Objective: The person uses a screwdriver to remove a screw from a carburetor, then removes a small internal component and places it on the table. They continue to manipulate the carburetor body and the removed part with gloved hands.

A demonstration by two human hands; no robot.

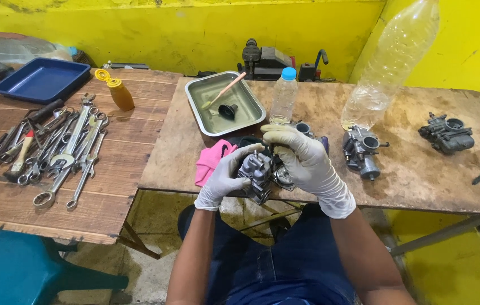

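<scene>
In the head view, a grey metal carburetor [258, 174] is held just off the near edge of the wooden surface [420, 169], above the person's lap. The left hand [224, 178], in a white glove, is wrapped around the carburetor's left side, fingers closed on the body. The right hand [302, 158], also gloved, is closed over its top and right side, the fingertips curled down onto the upper part. What the fingertips press or turn cannot be told, as they cover it.

A pink cloth [209, 161] lies just beside the left hand on the surface. Behind it, a metal tray [251, 116] holds a small brush and a black rubber part. A small clear bottle with a blue cap [283, 97] stands next to the tray, and a large clear bottle [392, 62] leans against the yellow wall. Two further carburetors are set down to the right: one near [361, 149], one well apart [446, 133].

On the neighbouring bench, wrenches [65, 149] are laid out, with an orange squeeze bottle [120, 93] and a blue tray [42, 79].

As a judgement, the work appears to be midway: the held unit is partly handled, loose parts rest in the tray, and two units wait aside.
</scene>
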